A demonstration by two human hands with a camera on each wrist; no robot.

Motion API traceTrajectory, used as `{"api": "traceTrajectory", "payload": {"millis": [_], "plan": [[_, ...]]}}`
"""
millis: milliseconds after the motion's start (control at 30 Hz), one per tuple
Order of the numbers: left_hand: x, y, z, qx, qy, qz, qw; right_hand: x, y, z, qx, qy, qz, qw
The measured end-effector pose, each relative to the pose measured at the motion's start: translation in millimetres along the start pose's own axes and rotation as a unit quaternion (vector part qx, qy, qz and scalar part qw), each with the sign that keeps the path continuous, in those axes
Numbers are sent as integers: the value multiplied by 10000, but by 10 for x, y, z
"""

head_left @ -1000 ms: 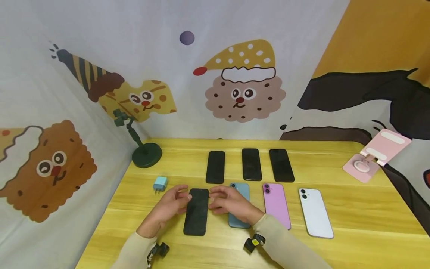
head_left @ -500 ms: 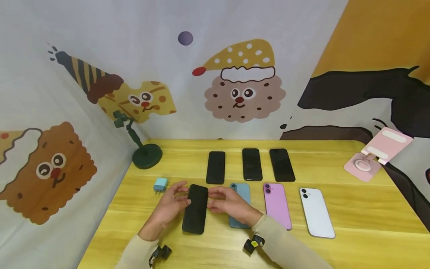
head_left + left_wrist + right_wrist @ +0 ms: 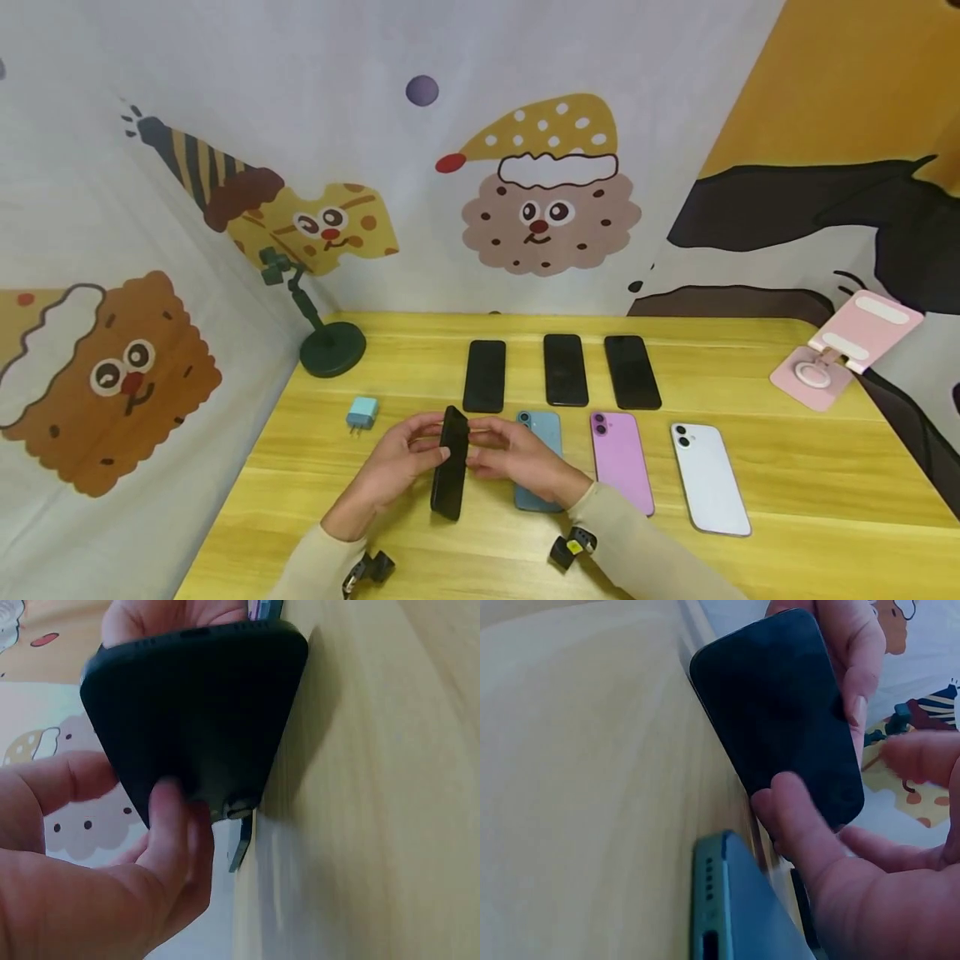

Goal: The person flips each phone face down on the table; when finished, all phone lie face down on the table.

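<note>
A black smartphone (image 3: pixel 452 475) stands tilted nearly on its long edge above the tabletop. My left hand (image 3: pixel 392 462) grips it from the left, thumb at its upper edge and other fingers at its back. In the left wrist view the phone's dark back (image 3: pixel 195 712) shows, with the camera lens near the lower end. Its black screen (image 3: pixel 780 712) faces the right wrist camera. My right hand (image 3: pixel 528 462) is on its right side, fingertips lightly against or very near the screen. Beneath that hand lies a blue phone (image 3: pixel 542 496), partly covered.
A pink phone (image 3: pixel 624 467) and a white phone (image 3: pixel 712 483) lie to the right. Behind are black phones (image 3: pixel 484 375). A light-blue charger plug (image 3: pixel 362 412) and dark green stand (image 3: pixel 332 348) are left; a pink folding stand (image 3: pixel 813 375) is right, on the wooden table (image 3: pixel 810 500).
The black phone lay flat between my hands; its left side has come up and it now stands steeply tilted. My left hand has moved slightly right with it. The other phones stay put.
</note>
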State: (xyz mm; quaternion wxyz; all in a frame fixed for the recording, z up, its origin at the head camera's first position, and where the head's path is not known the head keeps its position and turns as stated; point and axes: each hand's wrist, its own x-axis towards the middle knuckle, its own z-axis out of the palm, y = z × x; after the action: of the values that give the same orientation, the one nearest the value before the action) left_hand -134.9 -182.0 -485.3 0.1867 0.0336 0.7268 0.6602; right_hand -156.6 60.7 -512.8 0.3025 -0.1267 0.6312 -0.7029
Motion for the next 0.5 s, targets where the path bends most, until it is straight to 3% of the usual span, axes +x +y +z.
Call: {"api": "traceTrajectory", "payload": {"millis": [233,500], "plan": [[55,-48,70,-222,-700,-309,9968,-60,-31,-45,-127,-57,-42,9999],[74,-63,147,-349,-882,-376,9948,-119,-28,-39,88,-32,105,9999]]}}
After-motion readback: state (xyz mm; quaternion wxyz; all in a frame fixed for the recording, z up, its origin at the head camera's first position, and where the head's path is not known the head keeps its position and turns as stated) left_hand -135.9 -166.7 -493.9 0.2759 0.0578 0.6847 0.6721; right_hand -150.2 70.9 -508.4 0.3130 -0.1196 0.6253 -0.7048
